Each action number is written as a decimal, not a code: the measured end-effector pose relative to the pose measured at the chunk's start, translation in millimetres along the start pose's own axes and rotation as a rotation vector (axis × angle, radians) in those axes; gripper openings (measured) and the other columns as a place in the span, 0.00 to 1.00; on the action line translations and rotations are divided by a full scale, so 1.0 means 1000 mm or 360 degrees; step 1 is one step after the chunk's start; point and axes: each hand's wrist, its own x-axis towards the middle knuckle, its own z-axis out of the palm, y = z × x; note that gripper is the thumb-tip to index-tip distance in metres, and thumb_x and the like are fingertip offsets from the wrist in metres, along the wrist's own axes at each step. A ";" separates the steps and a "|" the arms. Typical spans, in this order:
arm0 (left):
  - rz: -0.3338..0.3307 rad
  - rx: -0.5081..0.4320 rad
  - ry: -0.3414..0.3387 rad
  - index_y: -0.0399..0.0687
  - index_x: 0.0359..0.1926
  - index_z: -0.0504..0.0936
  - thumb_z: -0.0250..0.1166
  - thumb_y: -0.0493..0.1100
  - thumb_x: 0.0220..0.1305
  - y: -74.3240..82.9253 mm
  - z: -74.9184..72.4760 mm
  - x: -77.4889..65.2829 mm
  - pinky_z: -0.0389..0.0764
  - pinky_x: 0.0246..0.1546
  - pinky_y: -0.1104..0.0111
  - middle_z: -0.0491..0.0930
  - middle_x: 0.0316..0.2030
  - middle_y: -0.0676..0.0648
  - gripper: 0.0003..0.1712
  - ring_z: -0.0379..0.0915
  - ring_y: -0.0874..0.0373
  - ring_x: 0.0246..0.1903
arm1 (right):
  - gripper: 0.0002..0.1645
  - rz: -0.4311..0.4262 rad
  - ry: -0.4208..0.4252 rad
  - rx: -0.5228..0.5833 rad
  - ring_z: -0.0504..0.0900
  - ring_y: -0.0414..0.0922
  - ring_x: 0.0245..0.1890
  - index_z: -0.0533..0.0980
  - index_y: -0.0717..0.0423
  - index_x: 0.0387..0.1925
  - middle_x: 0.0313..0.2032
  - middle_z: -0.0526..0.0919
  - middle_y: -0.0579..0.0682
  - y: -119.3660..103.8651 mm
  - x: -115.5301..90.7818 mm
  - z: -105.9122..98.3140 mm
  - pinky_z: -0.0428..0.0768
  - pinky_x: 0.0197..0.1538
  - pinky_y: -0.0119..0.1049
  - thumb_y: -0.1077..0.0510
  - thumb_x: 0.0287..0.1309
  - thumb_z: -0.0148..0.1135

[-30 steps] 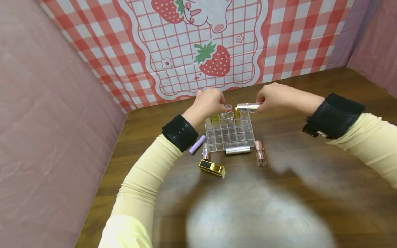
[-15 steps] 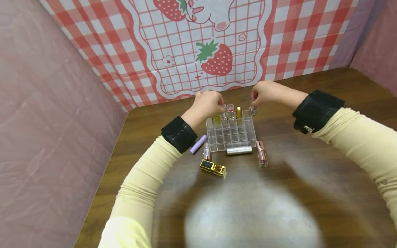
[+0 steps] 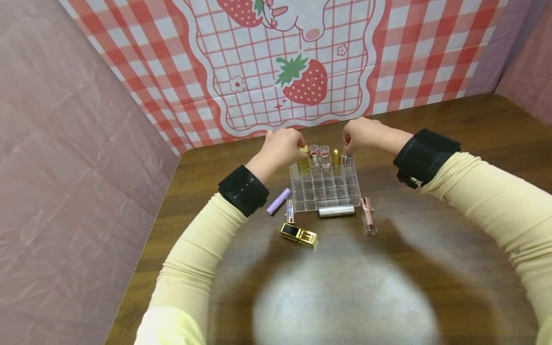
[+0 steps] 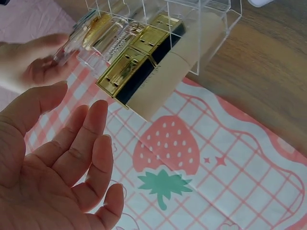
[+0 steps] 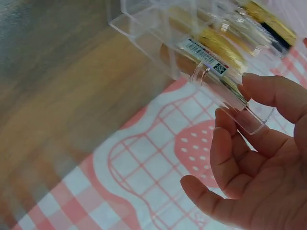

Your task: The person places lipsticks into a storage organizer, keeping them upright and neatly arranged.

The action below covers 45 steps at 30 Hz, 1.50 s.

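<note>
A clear plastic lipstick organizer [image 3: 326, 188] stands on the table, its back row holding several lipsticks. My right hand [image 3: 366, 135] pinches a clear-capped lipstick [image 5: 226, 93] by its cap; the tube's lower part sits in the right-end compartment of the back row. At the left end, my left hand [image 3: 281, 147] hovers with loosely bent fingers, holding nothing. Beside it in the left wrist view are a gold-and-black lipstick [image 4: 136, 62] and a beige tube [image 4: 165, 79]. Between the hands stand two clear-capped lipsticks [image 3: 319, 157] and a gold lipstick [image 3: 336, 157].
In front of the organizer lie a silver tube [image 3: 336, 211], a rose-gold lipstick [image 3: 368, 215], a black-and-gold lipstick [image 3: 299, 235], a small clear-and-rose tube [image 3: 290, 211] and a purple tube [image 3: 279, 201]. A checked strawberry cloth [image 3: 396, 57] hangs behind the table.
My right hand has moved left and turned its lipstick from lying flat to upright, lowering it into the right-end back compartment. The left hand has shifted slightly left, off the clear-capped lipsticks.
</note>
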 end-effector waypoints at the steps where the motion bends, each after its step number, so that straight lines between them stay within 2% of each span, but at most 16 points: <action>1: -0.0001 -0.0002 -0.0002 0.52 0.46 0.81 0.63 0.48 0.56 -0.001 0.000 -0.001 0.60 0.53 0.55 0.79 0.47 0.52 0.16 0.72 0.56 0.47 | 0.06 -0.0002 -0.0004 0.0002 0.66 0.44 0.22 0.74 0.60 0.22 0.21 0.72 0.49 0.000 0.000 0.002 0.63 0.27 0.37 0.61 0.47 0.61; 4: -0.0013 0.0002 -0.0015 0.52 0.45 0.81 0.63 0.49 0.56 -0.005 0.000 -0.004 0.61 0.52 0.56 0.80 0.46 0.52 0.15 0.72 0.56 0.46 | 0.05 -0.0054 0.0002 0.0025 0.68 0.45 0.23 0.75 0.62 0.23 0.22 0.75 0.51 0.002 0.002 0.008 0.65 0.28 0.38 0.63 0.47 0.61; 8: -0.0041 0.0018 0.0005 0.51 0.43 0.82 0.62 0.48 0.56 -0.013 -0.003 -0.008 0.61 0.50 0.56 0.80 0.43 0.52 0.13 0.73 0.56 0.44 | 0.04 -0.0125 0.0044 0.0053 0.65 0.44 0.21 0.74 0.63 0.20 0.19 0.72 0.50 0.003 0.003 0.012 0.64 0.28 0.37 0.65 0.45 0.58; 13: -0.0128 0.0033 0.0008 0.51 0.39 0.83 0.61 0.46 0.56 -0.028 0.000 -0.013 0.61 0.50 0.56 0.81 0.40 0.52 0.11 0.73 0.55 0.43 | 0.06 -0.0108 0.0027 0.0062 0.63 0.44 0.20 0.72 0.61 0.19 0.18 0.69 0.48 0.004 0.005 0.013 0.63 0.27 0.36 0.64 0.45 0.58; 17: -0.0213 0.0059 -0.0073 0.50 0.35 0.84 0.63 0.46 0.54 -0.041 0.019 -0.017 0.62 0.48 0.55 0.82 0.38 0.51 0.09 0.73 0.54 0.42 | 0.10 -0.0026 -0.0028 0.0030 0.59 0.43 0.20 0.67 0.59 0.18 0.18 0.63 0.47 0.006 0.003 0.013 0.59 0.27 0.35 0.62 0.48 0.58; 21: -0.0265 0.0060 -0.0161 0.47 0.23 0.83 0.62 0.44 0.50 -0.054 0.046 -0.023 0.63 0.46 0.54 0.81 0.31 0.50 0.07 0.75 0.54 0.37 | 0.13 0.0148 -0.0069 -0.0001 0.68 0.49 0.25 0.71 0.65 0.28 0.25 0.72 0.57 0.007 -0.005 0.009 0.66 0.29 0.41 0.57 0.49 0.59; 24: -0.0303 0.0044 -0.0192 0.48 0.19 0.81 0.62 0.44 0.49 -0.060 0.063 -0.025 0.63 0.46 0.53 0.80 0.28 0.50 0.08 0.75 0.54 0.35 | 0.20 0.0270 -0.0073 0.0005 0.72 0.55 0.34 0.72 0.69 0.39 0.38 0.75 0.65 0.009 -0.013 0.005 0.68 0.36 0.50 0.55 0.50 0.59; 25: -0.0314 0.0028 -0.0204 0.48 0.19 0.81 0.62 0.45 0.49 -0.062 0.068 -0.024 0.63 0.47 0.54 0.80 0.28 0.51 0.08 0.75 0.54 0.35 | 0.20 0.0296 -0.0076 0.0012 0.71 0.56 0.34 0.71 0.68 0.39 0.38 0.75 0.66 0.010 -0.016 0.004 0.67 0.37 0.51 0.55 0.50 0.59; 26: -0.0322 0.0013 -0.0217 0.49 0.19 0.81 0.62 0.46 0.49 -0.063 0.072 -0.024 0.64 0.47 0.54 0.80 0.28 0.51 0.08 0.74 0.55 0.35 | 0.20 0.0316 -0.0077 0.0016 0.71 0.57 0.35 0.71 0.69 0.39 0.38 0.75 0.67 0.012 -0.019 0.004 0.66 0.38 0.52 0.55 0.50 0.58; 27: -0.0328 -0.0006 -0.0226 0.49 0.20 0.81 0.63 0.47 0.50 -0.064 0.076 -0.023 0.64 0.47 0.54 0.80 0.27 0.51 0.09 0.74 0.55 0.35 | 0.23 0.0335 -0.0088 0.0023 0.71 0.59 0.38 0.70 0.70 0.43 0.43 0.74 0.68 0.015 -0.021 0.004 0.66 0.40 0.55 0.55 0.51 0.57; 32: -0.0342 -0.0082 -0.0264 0.48 0.19 0.78 0.64 0.51 0.51 -0.063 0.089 -0.015 0.65 0.46 0.56 0.78 0.25 0.52 0.14 0.73 0.56 0.34 | 0.28 0.0407 -0.0112 0.0051 0.70 0.66 0.44 0.66 0.74 0.50 0.48 0.69 0.73 0.030 -0.032 0.006 0.66 0.43 0.59 0.57 0.53 0.56; 38: -0.0355 -0.0027 -0.0295 0.47 0.23 0.76 0.65 0.49 0.49 -0.057 0.094 -0.005 0.66 0.46 0.57 0.79 0.32 0.49 0.11 0.73 0.54 0.36 | 0.32 0.0437 -0.0120 0.0035 0.70 0.67 0.46 0.64 0.76 0.53 0.52 0.67 0.76 0.046 -0.044 0.008 0.67 0.43 0.60 0.57 0.52 0.57; 45: -0.0350 0.0028 -0.0340 0.47 0.26 0.77 0.65 0.47 0.47 -0.054 0.095 0.004 0.68 0.44 0.57 0.80 0.36 0.48 0.09 0.74 0.53 0.37 | 0.33 0.0449 -0.0118 0.0033 0.70 0.65 0.44 0.63 0.76 0.55 0.53 0.65 0.76 0.053 -0.052 0.008 0.67 0.41 0.58 0.58 0.52 0.55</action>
